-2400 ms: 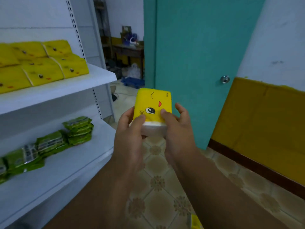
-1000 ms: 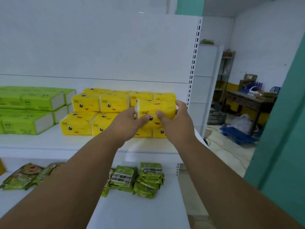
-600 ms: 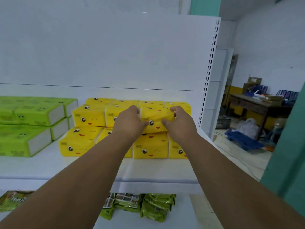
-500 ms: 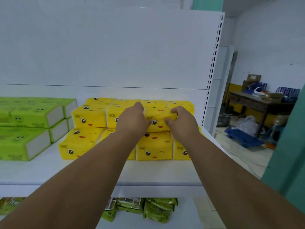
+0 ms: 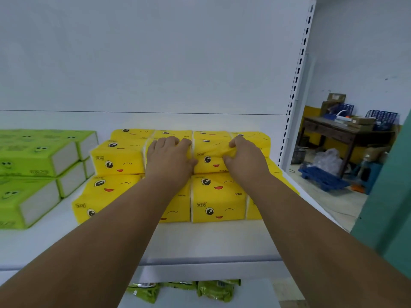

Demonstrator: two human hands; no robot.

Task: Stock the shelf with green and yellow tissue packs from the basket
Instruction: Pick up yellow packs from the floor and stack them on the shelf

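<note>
Yellow tissue pack (image 5: 211, 157) sits in the upper tier of the yellow stack, toward the shelf (image 5: 200, 241)'s right end. The right hand (image 5: 244, 158) pinches its wrapper; the left hand (image 5: 170, 156) lies flat with straight fingers beside it. Done well, I judge: press it level, square its front with its neighbours, then let go without dragging the film. Counted: about nine yellow packs show, more perhaps hidden; at least four green tissue packs (image 5: 37, 156) near the left edge.

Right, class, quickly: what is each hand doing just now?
Left hand: open, fingers lying flat on a yellow pack.
Right hand: fingers curled, pinching the top yellow pack.
</note>
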